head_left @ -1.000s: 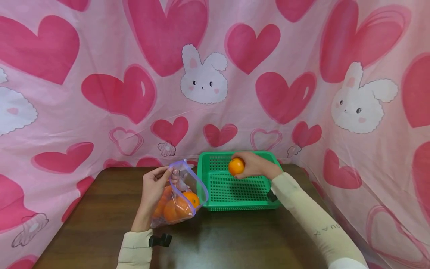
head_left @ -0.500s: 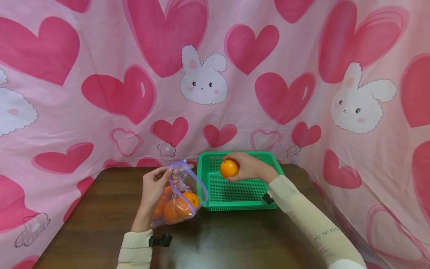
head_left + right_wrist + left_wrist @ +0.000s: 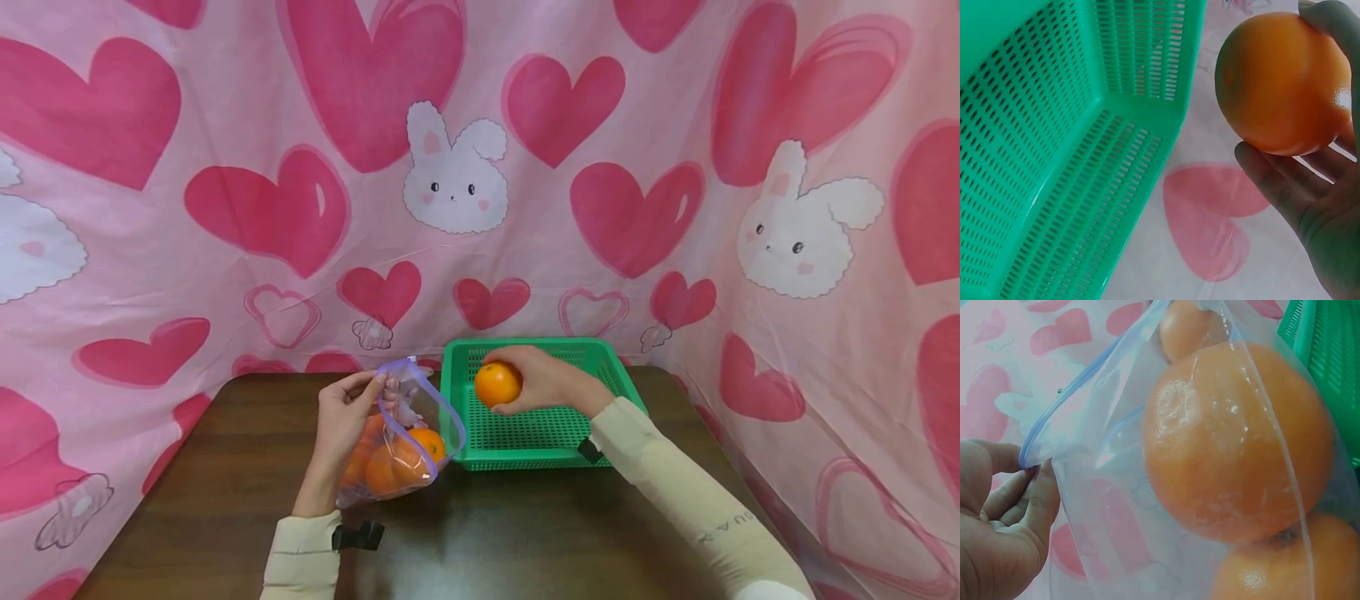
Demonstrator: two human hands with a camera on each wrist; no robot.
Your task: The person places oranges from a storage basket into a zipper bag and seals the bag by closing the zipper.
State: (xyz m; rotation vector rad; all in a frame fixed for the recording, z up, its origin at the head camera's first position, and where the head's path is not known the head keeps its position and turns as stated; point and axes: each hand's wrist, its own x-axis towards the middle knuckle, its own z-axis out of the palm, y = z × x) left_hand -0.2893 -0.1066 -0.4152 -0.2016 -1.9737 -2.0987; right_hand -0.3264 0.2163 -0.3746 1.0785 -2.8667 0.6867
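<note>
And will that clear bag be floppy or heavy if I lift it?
Probably floppy: the bag is creased, thin-looking plastic. It's likely bottom-heavy, with several oranges low inside. Its mouth is open, so one might roll out if tipped.

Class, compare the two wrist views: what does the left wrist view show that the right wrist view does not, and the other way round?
Only the left wrist view: the left hand pinching the edge of the clear bag, and oranges seen through it.
Only the right wrist view: the right hand holding a single orange.
Both: the green basket and the heart-print cloth.
</note>
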